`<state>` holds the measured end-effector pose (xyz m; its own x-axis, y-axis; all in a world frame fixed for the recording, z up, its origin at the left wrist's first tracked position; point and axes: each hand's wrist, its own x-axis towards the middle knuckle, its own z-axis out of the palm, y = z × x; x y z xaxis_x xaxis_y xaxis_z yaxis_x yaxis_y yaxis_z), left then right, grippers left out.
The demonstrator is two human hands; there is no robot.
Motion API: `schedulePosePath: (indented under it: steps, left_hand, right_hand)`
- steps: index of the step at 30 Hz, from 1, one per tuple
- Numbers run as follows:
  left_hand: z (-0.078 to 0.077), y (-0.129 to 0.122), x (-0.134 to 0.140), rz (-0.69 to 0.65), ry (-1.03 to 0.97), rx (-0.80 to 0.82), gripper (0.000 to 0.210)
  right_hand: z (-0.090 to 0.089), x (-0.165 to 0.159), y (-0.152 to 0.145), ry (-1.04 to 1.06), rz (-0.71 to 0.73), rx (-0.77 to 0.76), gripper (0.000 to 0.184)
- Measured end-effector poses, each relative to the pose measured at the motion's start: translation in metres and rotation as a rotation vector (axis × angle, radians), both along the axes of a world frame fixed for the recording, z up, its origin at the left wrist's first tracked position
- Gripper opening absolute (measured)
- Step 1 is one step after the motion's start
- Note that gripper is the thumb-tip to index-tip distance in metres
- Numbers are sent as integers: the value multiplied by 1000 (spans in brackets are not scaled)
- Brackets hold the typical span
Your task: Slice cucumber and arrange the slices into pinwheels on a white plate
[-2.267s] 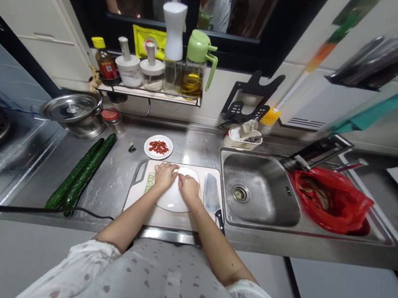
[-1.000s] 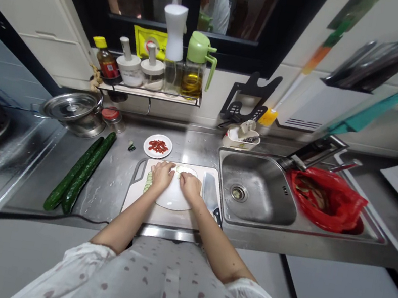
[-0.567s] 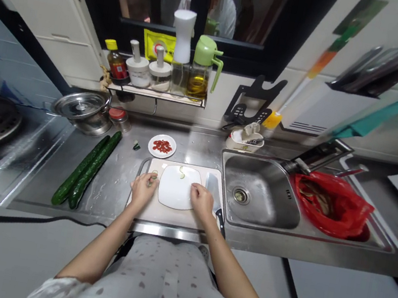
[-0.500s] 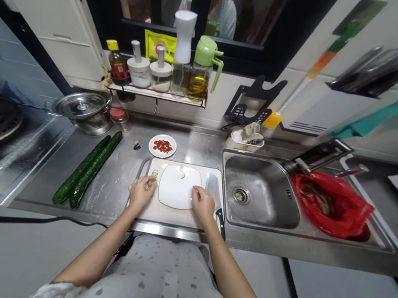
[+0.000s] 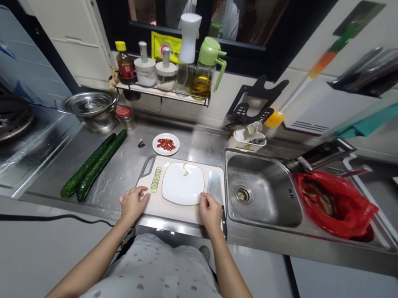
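Observation:
My left hand (image 5: 133, 202) is over the near left edge of the cutting board (image 5: 152, 208), its thumb and forefinger apart with nothing between them. Just beyond it, thin cucumber slices (image 5: 155, 180) lie in an overlapping row. A white squarish plate (image 5: 182, 187) rests on the middle of the board, with a couple of cucumber slices (image 5: 185, 172) near its far rim. At the plate's right rim, my right hand (image 5: 210, 215) has its fingertips pinched together on the edge. To the right lies a knife (image 5: 215, 184), its black handle partly hidden behind that hand.
Two whole cucumbers (image 5: 93, 166) lie on the counter at left. Behind the board are a small plate of chopped red pieces (image 5: 166, 144) and green scraps (image 5: 141, 144). The sink (image 5: 264, 194) with a red bag (image 5: 342, 208) is at right. A condiment rack (image 5: 162, 93) hangs above.
My left hand has drawn back toward me and left from the slices, uncovering their row. My right hand stays at the plate's right rim. The view has shifted slightly.

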<state>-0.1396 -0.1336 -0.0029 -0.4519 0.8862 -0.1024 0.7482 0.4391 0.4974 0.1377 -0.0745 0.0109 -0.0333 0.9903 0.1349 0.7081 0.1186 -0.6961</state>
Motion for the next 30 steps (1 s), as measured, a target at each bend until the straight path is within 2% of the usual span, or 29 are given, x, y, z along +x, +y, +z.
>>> schedulePosePath:
  steps: [16, 30]
  left_hand:
    - [5, 14, 13, 39, 60, -91, 37]
    - [-4, 17, 20, 50, 64, -27, 19]
  right_hand:
    - [7, 0, -6, 10, 1, -3, 39]
    - [3, 0, -9, 45, 26, -10, 38]
